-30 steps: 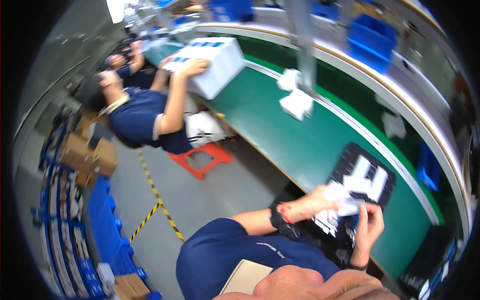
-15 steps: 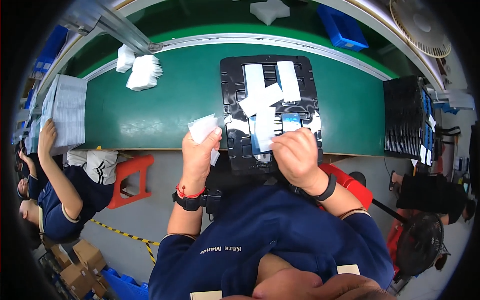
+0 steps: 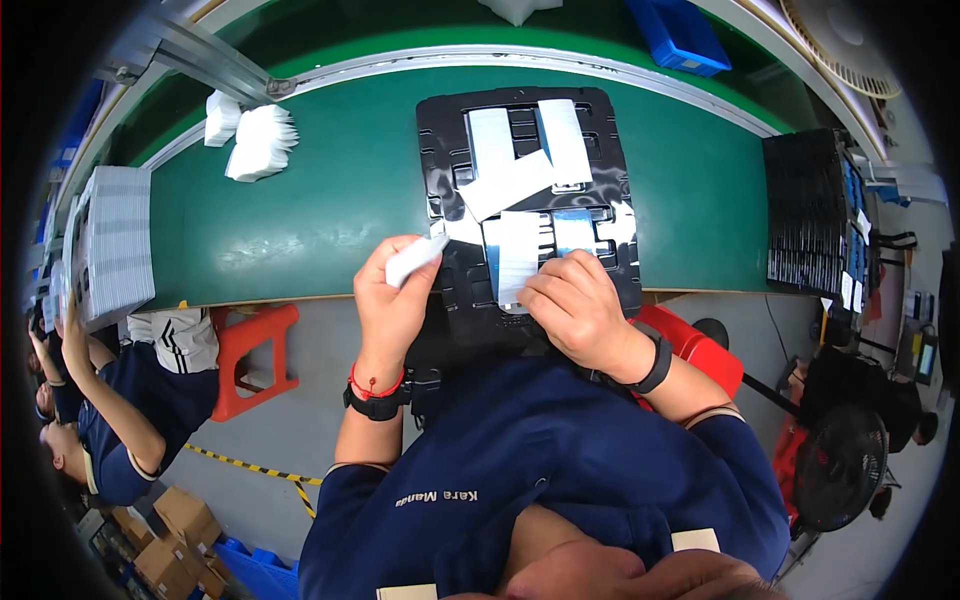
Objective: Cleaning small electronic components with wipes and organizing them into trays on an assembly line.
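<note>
A black plastic tray with moulded pockets lies at the near edge of the green bench. Thin white sheets, perhaps foam, lie on it: a left one, a right one and a slanted one. Another white sheet covers part of a dark blue flat piece in the near row. My right hand is closed, its fingertips pinching at that sheet's lower right edge. Beside it a blue flat piece shows uncovered. Left of the tray, my left hand grips a small bunch of white sheets.
White sheet stacks stand at the bench's far left. A tall pile of pale trays is at the left end, black stacked trays at the right. A blue bin lies beyond the rail. A co-worker sits at left.
The bunch in my left hand has tilted, and its fanned, hanging sheets no longer show. My right hand stays at the near sheet's edge. The whole view has shifted slightly.
</note>
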